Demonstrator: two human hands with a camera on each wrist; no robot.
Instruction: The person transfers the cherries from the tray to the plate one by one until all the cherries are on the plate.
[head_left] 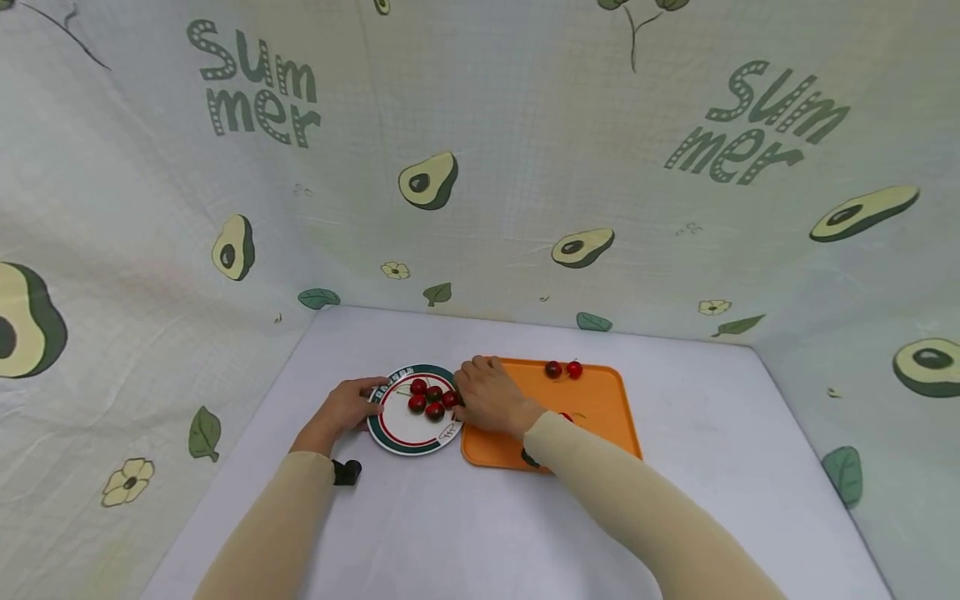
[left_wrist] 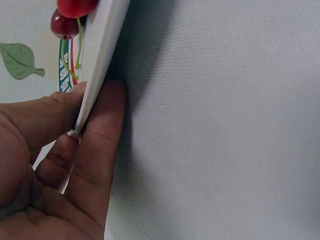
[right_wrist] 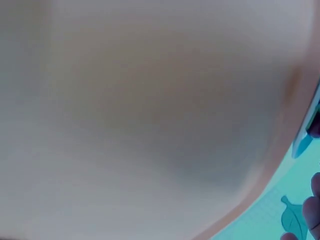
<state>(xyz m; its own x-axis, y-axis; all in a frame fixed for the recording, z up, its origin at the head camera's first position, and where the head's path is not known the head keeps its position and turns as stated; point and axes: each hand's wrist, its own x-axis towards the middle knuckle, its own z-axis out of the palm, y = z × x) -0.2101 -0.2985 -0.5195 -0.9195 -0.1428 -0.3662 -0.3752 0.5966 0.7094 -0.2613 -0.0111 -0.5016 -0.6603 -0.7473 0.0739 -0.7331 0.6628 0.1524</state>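
A round white plate [head_left: 408, 429] with a green patterned rim and a red ring carries several dark red cherries [head_left: 417, 403], some with green stems. My left hand [head_left: 349, 408] pinches the plate's left rim. In the left wrist view, the thumb [left_wrist: 47, 115] lies on the upper side and fingers [left_wrist: 95, 155] reach under the edge. My right hand [head_left: 491, 396] is at the plate's right edge, above the left part of an orange tray [head_left: 600, 408]. Only some of its fingers [right_wrist: 312, 212] show in the right wrist view, and I cannot tell whether they hold anything.
Two cherries [head_left: 564, 369] lie near the tray's back edge; another cherry [head_left: 566, 417] is partly hidden by the right sleeve [head_left: 622, 492]. A black device [head_left: 347, 472] sits at the left wrist. Behind the white table [head_left: 705, 450] hangs a cloth [head_left: 495, 108] printed with avocados.
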